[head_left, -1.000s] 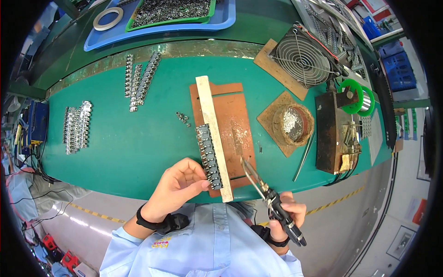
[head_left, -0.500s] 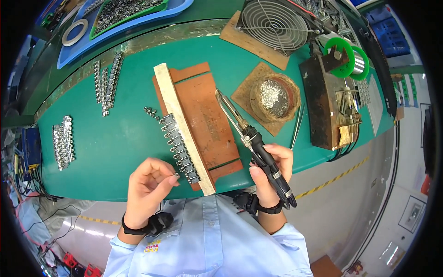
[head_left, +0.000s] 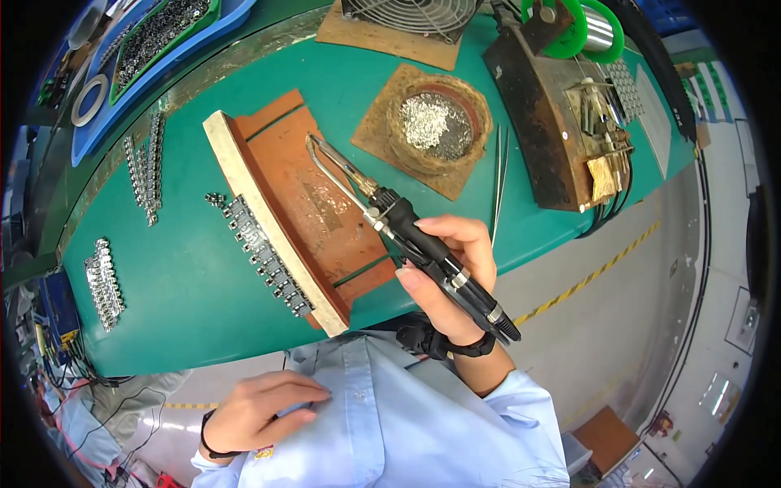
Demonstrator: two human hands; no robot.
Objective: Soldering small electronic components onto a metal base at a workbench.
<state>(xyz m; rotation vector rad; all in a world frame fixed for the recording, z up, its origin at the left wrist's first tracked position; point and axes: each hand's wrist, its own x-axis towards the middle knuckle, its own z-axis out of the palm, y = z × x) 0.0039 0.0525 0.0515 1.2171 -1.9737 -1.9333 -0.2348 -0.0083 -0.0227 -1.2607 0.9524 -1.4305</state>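
Grey floor (head_left: 541, 382) lies under the green worktop (head_left: 187, 301). Right of the worktop are 1 yellow-black line (head_left: 587, 272) and a white wall (head_left: 726, 215).

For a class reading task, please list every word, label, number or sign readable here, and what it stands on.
No text is clearly readable.
Blue shirt: yellow-and-red emblem, too small.
Green spool: dark marks, too blurred.
Soldering iron in the right hand: none seen.

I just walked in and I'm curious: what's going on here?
The person's right hand holds a black soldering iron, its tip over the brown board. The left hand, nothing visible in it, is in front of the light-blue shirt. A row of electronic parts lies along the left side of the pale strip.
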